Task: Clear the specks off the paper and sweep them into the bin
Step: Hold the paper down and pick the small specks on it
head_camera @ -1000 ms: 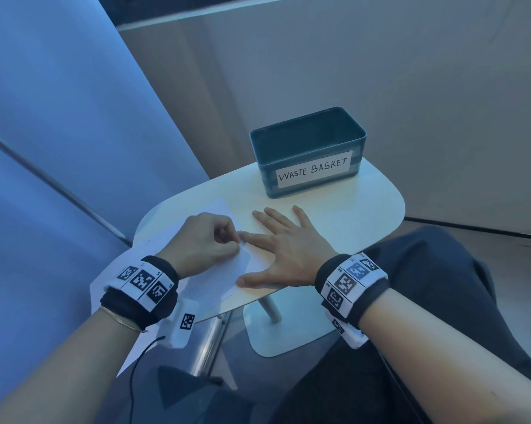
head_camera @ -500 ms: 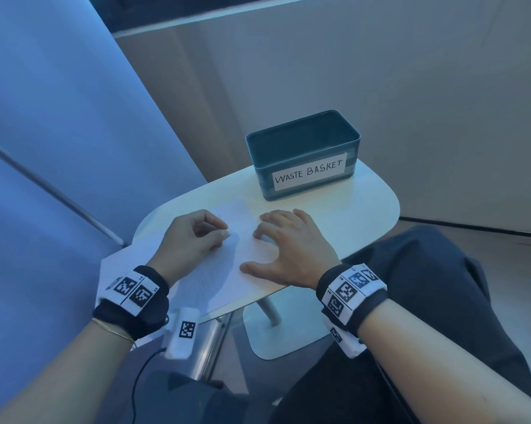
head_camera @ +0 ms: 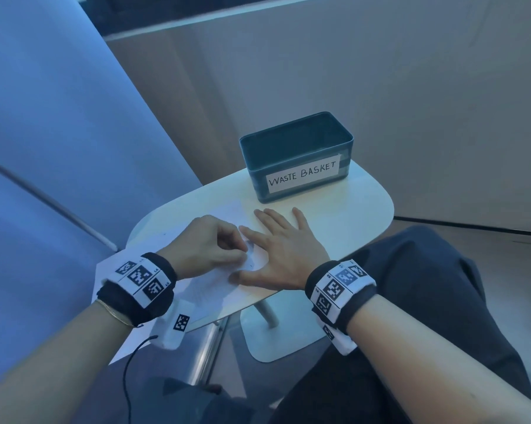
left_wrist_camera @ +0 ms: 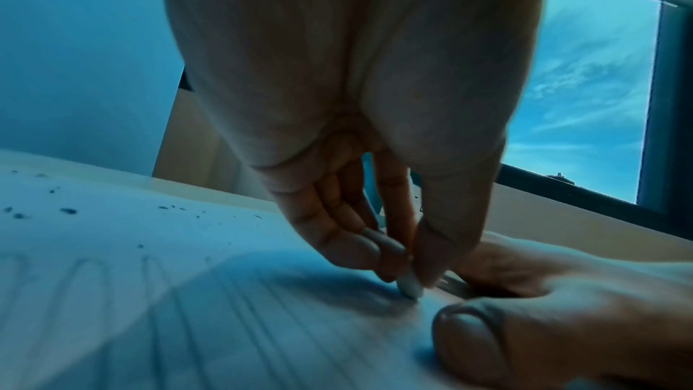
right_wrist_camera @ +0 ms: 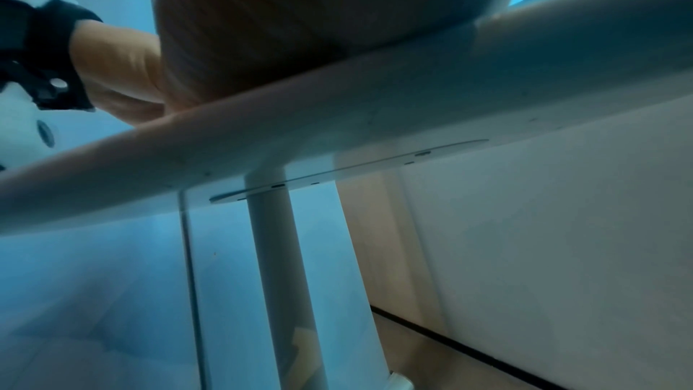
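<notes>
A white sheet of paper [head_camera: 224, 209] lies on the small white table [head_camera: 349, 209]. Dark specks [left_wrist_camera: 67, 211] are scattered on the paper's left part. My left hand [head_camera: 242, 249] pinches a small white eraser [left_wrist_camera: 409, 288] between thumb and fingers, its tip down on the paper. My right hand [head_camera: 284, 246] lies flat on the paper's right edge, fingers spread, thumb [left_wrist_camera: 472, 337] close to the eraser. The dark teal bin [head_camera: 296, 154], labelled WASTE BASKET, stands open at the table's far side, beyond both hands.
The table is narrow, on a white pedestal [right_wrist_camera: 277, 278] with a floor plate [head_camera: 276, 341]. The paper's near-left corner [head_camera: 105, 270] overhangs the table edge. A blue panel [head_camera: 59, 117] rises on the left; my dark-trousered leg [head_camera: 426, 301] sits at the right.
My left hand has pulled the eraser back toward me across the paper. The right hand's fingers, curled half a second ago, are spread flat again.
</notes>
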